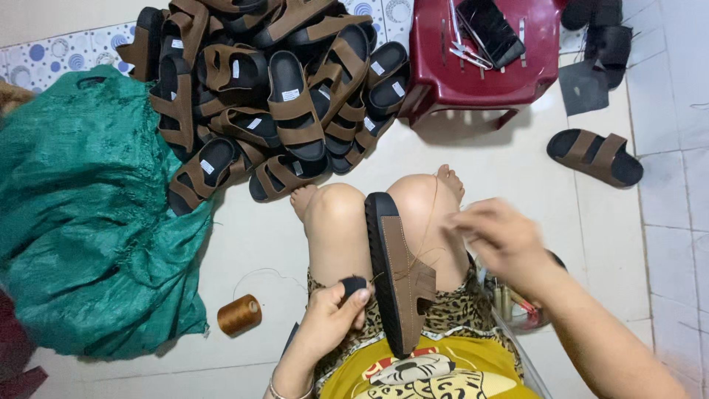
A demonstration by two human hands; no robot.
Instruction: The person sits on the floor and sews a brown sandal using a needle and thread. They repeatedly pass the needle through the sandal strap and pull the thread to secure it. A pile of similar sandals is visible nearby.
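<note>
Largest item: a green woven plastic sack, crumpled on the pale tiled floor, well to the left of the left hand. Above both hands lies a heap of brown-strapped sandals with black soles, touching the sack's upper edge. A dark red plastic stool stands above the right hand, carrying metal scissors and black pieces on its seat. One single brown-and-black sandal lies alone on the floor, up and to the right of the right hand.

Between the hands, a brown sandal with a thick black sole stands on edge between the person's bare knees, sole facing left, straps facing right. A thin brown thread runs from its strap up toward the right hand.

The left hand is closed around a small black piece, held just beside the sandal's sole. The right hand is blurred, fingers pinched together at the thread; whether it grips a needle cannot be told.

A spool of brown thread lies on the floor, left of the left hand.
</note>
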